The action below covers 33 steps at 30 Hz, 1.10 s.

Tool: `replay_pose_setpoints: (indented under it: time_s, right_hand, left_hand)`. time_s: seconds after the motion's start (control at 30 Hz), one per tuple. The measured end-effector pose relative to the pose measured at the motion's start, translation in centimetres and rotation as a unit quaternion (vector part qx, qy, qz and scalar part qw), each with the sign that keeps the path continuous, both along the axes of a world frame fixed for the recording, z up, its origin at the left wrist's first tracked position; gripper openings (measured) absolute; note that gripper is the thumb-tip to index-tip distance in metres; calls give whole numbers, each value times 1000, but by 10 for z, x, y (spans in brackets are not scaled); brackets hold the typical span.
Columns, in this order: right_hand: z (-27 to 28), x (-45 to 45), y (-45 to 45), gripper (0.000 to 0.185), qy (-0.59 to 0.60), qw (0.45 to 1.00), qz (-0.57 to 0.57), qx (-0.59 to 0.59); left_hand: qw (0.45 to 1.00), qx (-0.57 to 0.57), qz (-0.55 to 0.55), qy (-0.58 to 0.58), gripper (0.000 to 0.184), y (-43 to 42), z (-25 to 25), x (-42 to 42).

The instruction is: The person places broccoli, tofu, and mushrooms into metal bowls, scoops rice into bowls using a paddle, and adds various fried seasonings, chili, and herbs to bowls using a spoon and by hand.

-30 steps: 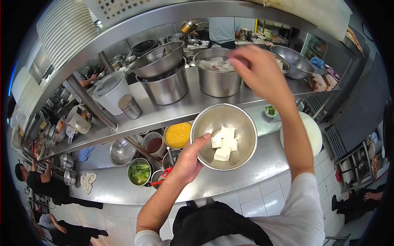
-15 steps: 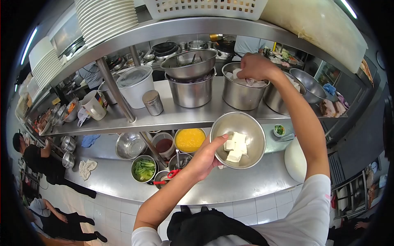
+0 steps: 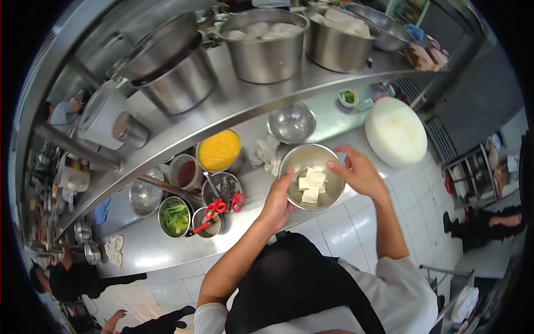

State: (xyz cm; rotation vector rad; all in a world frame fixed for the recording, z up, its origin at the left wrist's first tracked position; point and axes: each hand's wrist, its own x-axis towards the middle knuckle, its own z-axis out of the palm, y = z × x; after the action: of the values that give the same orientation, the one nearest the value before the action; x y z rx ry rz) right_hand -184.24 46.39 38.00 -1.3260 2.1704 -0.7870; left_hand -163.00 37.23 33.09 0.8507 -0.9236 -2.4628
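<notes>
A metal bowl (image 3: 296,157) is held low over the counter's front edge, tilted so that its inside faces me. Several white, tofu-like blocks (image 3: 315,179) lie in it. My left hand (image 3: 277,201) is closed on the bowl's left side, thumb over the rim and fingers beneath. At the right rim is my right hand (image 3: 359,173), its thumb over the edge and its index finger along the outside; the other fingers are partly hidden. On the shelf above stands a metal pot (image 3: 261,58) with white pieces in it, beside a second such pot (image 3: 340,47).
Below the shelf (image 3: 239,108) stand a container of yellow liquid (image 3: 219,150), a pot of green leaves (image 3: 174,218) and red-handled scissors (image 3: 216,208). An empty metal bowl (image 3: 291,123) and a crumpled cloth (image 3: 265,156) lie behind. A thick white round block (image 3: 396,132) is at right.
My right hand has come down from the pot on the shelf to the bowl's right rim. The view has tilted down and turned, and the bowl is now nearer my body.
</notes>
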Motion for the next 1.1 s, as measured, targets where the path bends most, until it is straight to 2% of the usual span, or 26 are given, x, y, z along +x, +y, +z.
replay_pose_setpoints:
  time_s: [0.07,0.1,0.13,0.17,0.2,0.27,0.3,0.37,0.43,0.6,0.63,0.67,0.7,0.77,0.83,0.87,0.9,0.93,0.97,1.0,1.03,1.07,1.1]
  right_hand:
    - [-113,-22,18,46,-262,961,23,-89]
    - [-134,-31,25,42,-298,953,-45,-15]
    - [-152,-43,27,38,-331,935,-112,56]
    - [-185,-64,26,33,-330,934,-132,31]
    - [-218,-90,20,29,-325,934,-149,10]
    - [-255,-133,-10,27,-249,932,-263,-23]
    - [-269,-160,-30,27,-259,924,-277,-39]
    - [-287,-194,-73,28,-252,917,-305,-61]
    - [-292,-212,-116,29,-235,920,-307,-67]
    - [-280,-195,-161,35,-329,868,-369,-37]
    - [-281,-193,-153,38,-297,880,-366,-52]
    - [-323,-220,-140,33,-354,841,-369,-176]
    - [-332,-226,-129,30,-365,851,-329,-186]
    - [-337,-201,-76,28,-342,903,-217,-140]
    - [-355,-186,-20,32,-226,969,-44,-93]
    - [-310,-117,-17,26,-330,938,-97,31]
    - [-283,-49,-4,23,-324,935,-41,141]
    - [-258,9,9,24,-376,892,101,230]
    - [-239,77,9,24,-378,848,134,347]
    - [-247,127,8,25,-369,791,211,440]
    - [-265,174,13,24,-290,817,275,416]
    - [-264,240,7,23,-110,807,470,340]
    - [-253,297,1,24,42,814,510,274]
  left_hand:
    - [995,-27,-40,-87,61,10,-50,-19]
    - [994,-23,-45,-92,61,15,-74,-29]
    - [999,34,-11,-38,61,17,-95,-42]
    - [995,95,24,18,61,19,-112,-48]
    - [995,100,22,17,61,21,-125,-45]
    - [988,-100,-41,-112,61,23,-149,-28]
    - [978,-150,-90,-115,55,21,-165,-10]
    - [966,-103,-195,-131,44,19,-165,38]
    - [964,-91,-179,-173,39,26,-158,92]
    - [953,-80,1,-291,35,65,-183,246]
    - [943,-46,54,-326,35,77,-193,279]
    - [925,-7,125,-359,35,94,-205,304]
    - [914,6,183,-362,35,110,-219,327]
    - [852,46,287,-435,32,149,-255,386]
    - [766,34,311,-562,29,199,-311,437]
    - [719,6,304,-625,30,232,-359,468]
    - [685,24,268,-677,30,257,-393,492]
    - [717,158,204,-648,31,260,-377,504]
    - [706,223,199,-642,31,266,-368,508]
    - [708,224,207,-636,31,269,-370,516]
    - [721,219,166,-637,30,274,-375,525]
    - [731,214,124,-635,29,275,-383,538]
    - [735,217,131,-629,29,269,-401,555]
